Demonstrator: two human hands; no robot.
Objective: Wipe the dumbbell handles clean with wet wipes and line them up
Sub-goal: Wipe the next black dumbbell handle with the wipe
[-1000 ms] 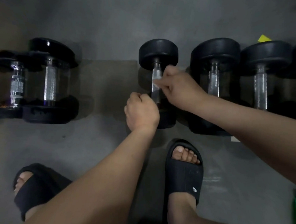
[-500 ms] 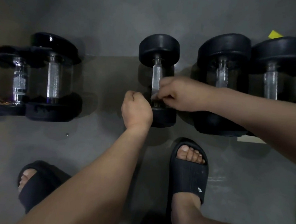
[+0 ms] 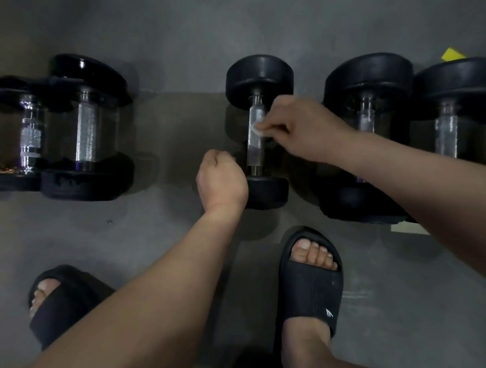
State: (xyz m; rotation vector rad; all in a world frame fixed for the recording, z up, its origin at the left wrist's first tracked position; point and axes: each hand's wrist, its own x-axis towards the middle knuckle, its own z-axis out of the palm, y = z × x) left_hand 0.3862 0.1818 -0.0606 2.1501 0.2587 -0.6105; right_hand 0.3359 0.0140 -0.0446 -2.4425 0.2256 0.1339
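Right hand (image 3: pixel 302 130) has slid up the handle (image 3: pixel 254 152) toward the far head, pinching a white wet wipe (image 3: pixel 257 129) against it.
Knurled and silvery, the handle belongs to a small black dumbbell (image 3: pixel 259 76) lying on the grey floor (image 3: pixel 153 235); the left hand (image 3: pixel 222 182) is a fist against its near head, nothing visible in it. Two bigger dumbbells (image 3: pixel 369 75) lie just right, the right forearm crossing their near ends; others (image 3: pixel 86 128) sit well apart on the left.
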